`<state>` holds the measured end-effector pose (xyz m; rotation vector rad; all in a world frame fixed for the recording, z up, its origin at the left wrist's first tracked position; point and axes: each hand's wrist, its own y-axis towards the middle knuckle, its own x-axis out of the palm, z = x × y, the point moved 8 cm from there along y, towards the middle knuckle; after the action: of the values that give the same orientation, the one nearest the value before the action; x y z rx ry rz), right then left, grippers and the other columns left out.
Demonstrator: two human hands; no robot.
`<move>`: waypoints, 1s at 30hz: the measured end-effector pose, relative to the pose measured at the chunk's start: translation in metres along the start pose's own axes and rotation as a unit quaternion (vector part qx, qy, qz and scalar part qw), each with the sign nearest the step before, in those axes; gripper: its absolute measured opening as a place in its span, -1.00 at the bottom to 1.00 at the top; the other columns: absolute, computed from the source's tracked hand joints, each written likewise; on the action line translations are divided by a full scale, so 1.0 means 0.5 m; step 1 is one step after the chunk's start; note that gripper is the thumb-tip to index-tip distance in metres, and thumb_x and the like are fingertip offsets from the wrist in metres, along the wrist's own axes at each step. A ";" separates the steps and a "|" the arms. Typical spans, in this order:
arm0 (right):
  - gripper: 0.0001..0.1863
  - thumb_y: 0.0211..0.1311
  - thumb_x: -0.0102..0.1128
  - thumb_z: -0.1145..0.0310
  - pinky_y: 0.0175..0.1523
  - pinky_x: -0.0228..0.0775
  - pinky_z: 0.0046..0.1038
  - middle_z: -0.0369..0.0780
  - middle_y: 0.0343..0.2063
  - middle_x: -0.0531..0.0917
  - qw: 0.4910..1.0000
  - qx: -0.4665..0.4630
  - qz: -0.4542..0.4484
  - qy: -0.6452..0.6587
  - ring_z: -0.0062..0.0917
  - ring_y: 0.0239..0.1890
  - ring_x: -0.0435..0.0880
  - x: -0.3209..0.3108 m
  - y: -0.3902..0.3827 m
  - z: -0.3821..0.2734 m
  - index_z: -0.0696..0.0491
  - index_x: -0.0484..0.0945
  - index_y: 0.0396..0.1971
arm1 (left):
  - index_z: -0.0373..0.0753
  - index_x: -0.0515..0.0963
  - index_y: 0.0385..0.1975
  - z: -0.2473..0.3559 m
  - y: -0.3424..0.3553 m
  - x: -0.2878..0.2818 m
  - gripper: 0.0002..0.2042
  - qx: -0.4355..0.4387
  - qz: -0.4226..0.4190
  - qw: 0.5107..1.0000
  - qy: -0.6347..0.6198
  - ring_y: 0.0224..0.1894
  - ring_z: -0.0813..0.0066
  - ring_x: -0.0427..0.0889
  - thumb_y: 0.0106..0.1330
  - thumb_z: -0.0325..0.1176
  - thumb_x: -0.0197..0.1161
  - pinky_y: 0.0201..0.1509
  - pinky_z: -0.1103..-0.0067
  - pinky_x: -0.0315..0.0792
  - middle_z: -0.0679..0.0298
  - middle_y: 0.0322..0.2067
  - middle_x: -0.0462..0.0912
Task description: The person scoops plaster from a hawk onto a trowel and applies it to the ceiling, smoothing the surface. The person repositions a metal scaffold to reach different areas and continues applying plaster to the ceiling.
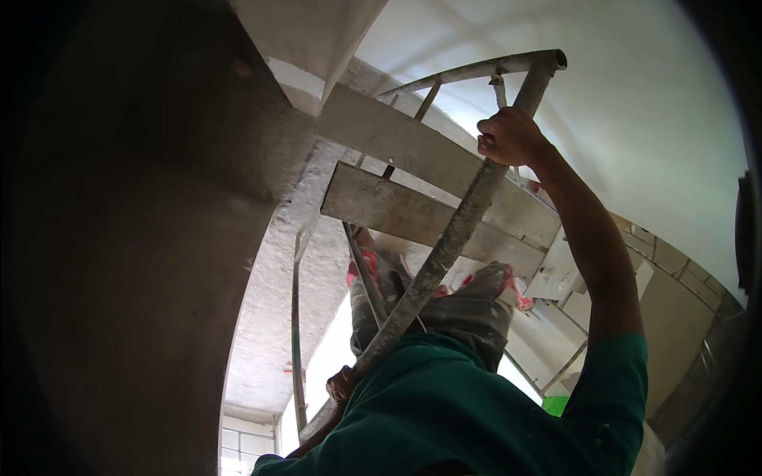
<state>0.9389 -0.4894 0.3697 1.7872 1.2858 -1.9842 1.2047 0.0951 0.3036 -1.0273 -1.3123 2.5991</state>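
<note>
Across the front of my green shirt runs a grey, plaster-spattered metal tube, the long side of a scaffold frame (464,226). High on this tube, near the corner with the curved crossbar, my right hand (512,136) is closed around it, the arm stretched out. My left hand (343,385) is closed on the same tube lower down, at the lower left beside my shirt; part of its grip is hidden. Two grey planks (397,205) lie beyond the tube, crossing behind it. My stained dark trousers (468,313) show behind the tube, with blurred red patches around them.
A dark, shadowed surface (135,262) fills the left side. Next to it stretches a rough pale surface (266,305) with a thin metal pole (296,341). A smooth white wall (643,119) curves along the upper right. More tubes and pale panels (675,325) stand at the right.
</note>
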 end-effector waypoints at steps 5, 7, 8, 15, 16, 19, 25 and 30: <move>-0.76 -0.10 0.26 0.27 -0.33 0.41 -0.20 -0.24 -0.74 0.56 0.999 -0.009 0.044 0.012 -0.24 -0.56 0.61 -0.007 -0.001 -0.003 -0.02 0.40 -0.76 | -0.23 0.50 -0.58 0.030 0.003 -0.031 -0.61 -0.024 -0.005 1.000 -0.012 -0.68 -0.01 0.51 0.38 -0.09 -0.03 -0.55 0.14 0.31 0.06 -0.74 0.50; -0.77 -0.11 0.25 0.28 -0.33 0.44 -0.23 -0.23 -0.74 0.57 0.998 -0.013 0.047 0.027 -0.24 -0.56 0.62 -0.006 -0.001 -0.003 -0.01 0.41 -0.76 | -0.23 0.50 -0.60 0.037 0.001 -0.035 -0.59 -0.033 -0.007 0.999 -0.019 -0.67 -0.02 0.52 0.38 -0.08 -0.05 -0.53 0.13 0.32 0.05 -0.73 0.51; -0.77 -0.11 0.25 0.28 -0.34 0.44 -0.23 -0.23 -0.74 0.56 0.999 -0.015 0.047 0.022 -0.24 -0.56 0.62 -0.006 -0.002 -0.004 -0.01 0.41 -0.77 | -0.22 0.50 -0.61 0.038 -0.002 -0.037 -0.58 -0.040 -0.004 0.999 -0.022 -0.66 -0.03 0.52 0.39 -0.07 -0.06 -0.51 0.13 0.32 0.04 -0.73 0.51; -0.77 -0.10 0.26 0.20 -0.35 0.43 -0.21 -0.24 -0.73 0.57 1.000 -0.013 0.021 0.011 -0.25 -0.54 0.64 -0.005 0.011 0.005 -0.04 0.46 -0.75 | -0.21 0.51 -0.69 0.048 -0.014 -0.033 -0.49 -0.089 -0.011 0.995 -0.035 -0.60 -0.08 0.55 0.41 -0.02 -0.13 -0.44 0.11 0.35 0.01 -0.71 0.52; -0.76 -0.08 0.27 0.15 -0.33 0.41 -0.20 -0.25 -0.72 0.58 1.000 -0.002 -0.010 0.016 -0.26 -0.51 0.65 0.005 0.012 0.010 -0.06 0.48 -0.74 | -0.21 0.49 -0.71 0.054 -0.014 -0.039 -0.52 -0.073 0.008 0.997 -0.039 -0.66 -0.09 0.49 0.40 -0.06 -0.09 -0.50 0.14 0.33 0.02 -0.73 0.48; -0.76 -0.08 0.26 0.17 -0.35 0.41 -0.19 -0.25 -0.74 0.57 0.999 -0.020 0.000 0.025 -0.25 -0.54 0.63 0.002 0.012 0.006 -0.05 0.47 -0.74 | -0.20 0.48 -0.70 0.058 -0.014 -0.042 -0.53 -0.051 0.034 0.997 -0.053 -0.67 -0.08 0.48 0.41 -0.09 -0.11 -0.51 0.14 0.31 0.03 -0.74 0.47; -0.77 -0.15 0.24 0.27 -0.39 0.44 -0.22 -0.22 -0.77 0.54 0.997 -0.035 0.052 0.037 -0.21 -0.59 0.61 -0.011 0.009 -0.003 -0.01 0.39 -0.77 | -0.20 0.47 -0.67 0.051 -0.015 -0.037 -0.58 -0.017 0.047 0.996 -0.072 -0.70 -0.05 0.46 0.43 -0.18 -0.10 -0.56 0.19 0.31 0.04 -0.75 0.45; -0.78 -0.15 0.23 0.25 -0.39 0.42 -0.19 -0.20 -0.75 0.56 0.999 -0.030 0.033 0.027 -0.21 -0.58 0.61 -0.006 0.011 -0.005 -0.02 0.41 -0.77 | -0.20 0.51 -0.68 0.049 -0.018 -0.038 -0.57 -0.017 0.045 0.997 -0.056 -0.70 -0.05 0.48 0.44 -0.19 -0.10 -0.57 0.21 0.32 0.04 -0.74 0.48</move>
<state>0.9450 -0.4920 0.3700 1.8424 1.2705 -1.8564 1.2030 0.0775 0.3308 -0.9813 -1.3686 2.7466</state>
